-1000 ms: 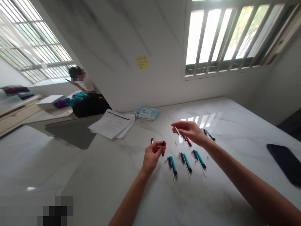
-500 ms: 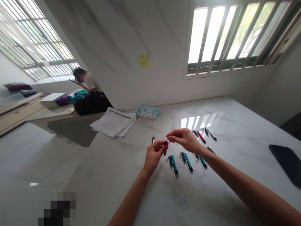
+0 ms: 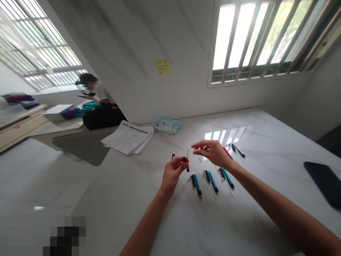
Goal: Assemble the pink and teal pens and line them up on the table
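Pinched between the fingers of my left hand (image 3: 172,175) is a red and black pen part (image 3: 187,164), with a thin refill (image 3: 188,153) standing up out of it. To the right of the refill, my right hand (image 3: 211,152) is raised with thumb and fingers apart, not touching it. Nearer to me lie three sets of teal and black pen parts with white refills (image 3: 197,184), (image 3: 211,181), (image 3: 227,177). Behind my right hand a pink barrel (image 3: 228,153) and black parts (image 3: 238,150) rest on the table. Another pen (image 3: 173,155) lies behind my left hand.
Printed sheets (image 3: 128,138) and a wipes packet (image 3: 167,126) lie at the back of the marble table (image 3: 119,213). A dark phone-like object (image 3: 323,183) is at the right. A yellow note (image 3: 163,67) is on the wall. A person (image 3: 99,92) sits at the far left.
My right hand has let go of the thin refill and opened beside it. The refill now stands lower, in the red and black part held by my left hand.
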Tool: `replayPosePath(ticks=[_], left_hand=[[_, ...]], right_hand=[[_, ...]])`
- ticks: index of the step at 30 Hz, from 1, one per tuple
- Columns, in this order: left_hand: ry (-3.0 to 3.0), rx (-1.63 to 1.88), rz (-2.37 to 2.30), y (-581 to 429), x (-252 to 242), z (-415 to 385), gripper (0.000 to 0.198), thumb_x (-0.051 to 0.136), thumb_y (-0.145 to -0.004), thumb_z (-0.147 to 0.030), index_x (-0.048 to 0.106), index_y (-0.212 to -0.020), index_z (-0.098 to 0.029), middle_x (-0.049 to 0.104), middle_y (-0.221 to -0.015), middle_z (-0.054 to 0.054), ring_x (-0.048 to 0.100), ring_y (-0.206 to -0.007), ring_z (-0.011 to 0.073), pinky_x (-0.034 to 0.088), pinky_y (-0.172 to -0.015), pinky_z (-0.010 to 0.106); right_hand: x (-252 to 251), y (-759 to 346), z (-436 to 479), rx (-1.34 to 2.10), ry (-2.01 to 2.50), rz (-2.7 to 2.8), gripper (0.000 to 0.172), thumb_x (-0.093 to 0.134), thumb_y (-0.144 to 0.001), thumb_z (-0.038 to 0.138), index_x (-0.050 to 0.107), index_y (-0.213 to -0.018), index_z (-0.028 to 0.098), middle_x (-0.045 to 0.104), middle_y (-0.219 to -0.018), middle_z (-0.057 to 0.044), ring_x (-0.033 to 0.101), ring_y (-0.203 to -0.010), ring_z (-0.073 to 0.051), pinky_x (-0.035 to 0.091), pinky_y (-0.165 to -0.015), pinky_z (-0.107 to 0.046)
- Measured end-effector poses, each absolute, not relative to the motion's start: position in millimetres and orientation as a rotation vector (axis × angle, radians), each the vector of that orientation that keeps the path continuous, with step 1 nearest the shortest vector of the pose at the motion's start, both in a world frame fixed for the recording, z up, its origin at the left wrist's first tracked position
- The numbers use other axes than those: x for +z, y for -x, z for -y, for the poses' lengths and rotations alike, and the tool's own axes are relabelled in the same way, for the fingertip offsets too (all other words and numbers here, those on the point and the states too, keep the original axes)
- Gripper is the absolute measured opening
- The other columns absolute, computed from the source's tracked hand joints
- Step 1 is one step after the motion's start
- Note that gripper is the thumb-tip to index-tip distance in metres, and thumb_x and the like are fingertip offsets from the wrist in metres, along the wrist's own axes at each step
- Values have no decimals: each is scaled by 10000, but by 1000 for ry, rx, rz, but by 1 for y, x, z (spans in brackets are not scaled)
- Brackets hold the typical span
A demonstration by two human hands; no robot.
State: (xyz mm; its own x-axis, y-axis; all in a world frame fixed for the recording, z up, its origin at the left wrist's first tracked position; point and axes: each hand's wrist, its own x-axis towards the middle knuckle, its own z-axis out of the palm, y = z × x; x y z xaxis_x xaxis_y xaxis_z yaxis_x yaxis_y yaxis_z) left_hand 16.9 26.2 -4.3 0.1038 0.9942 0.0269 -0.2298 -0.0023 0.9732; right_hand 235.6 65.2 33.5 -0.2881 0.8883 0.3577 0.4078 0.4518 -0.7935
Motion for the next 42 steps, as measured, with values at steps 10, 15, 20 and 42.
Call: replayPosePath(ticks=[10,15,20,42], left_hand=[[-1012,1334,-924,-15,0,-27,307,924,-672,-362,792,-874,-172,706,-864,35,602,-766,130,518,-727,255],[-964,1307,-951,-14,-3,-28,312,911,-683,-354,795,-913,-180,703,-854,21,594,-751,118,513,-726,245],[-1099,1245,-1054,-14,-6,-30,289,887,-709,-343,795,-914,-160,708,-800,22,606,-721,126,508,-697,246],[-1296,1143,-1175,-20,-14,-27,310,845,-749,-399,806,-947,-164,722,-795,45,604,-656,133,481,-590,238]], right_hand=[[-4,-253,-86,330,1287,2540,203,673,-933,153,814,-1044,246,781,-1056,-80,672,-1016,-267,521,-806,-341],[-11,-249,-87,385,1279,2597,140,686,-922,179,813,-964,224,769,-1011,-87,673,-1019,-262,502,-798,-311],[-12,-249,-87,524,1283,2485,134,654,-926,183,785,-954,183,758,-930,-92,682,-891,-222,486,-773,-302],[42,-244,-73,1357,850,1316,352,900,-683,358,718,-938,199,784,-931,-49,745,-843,-177,601,-828,-342]])
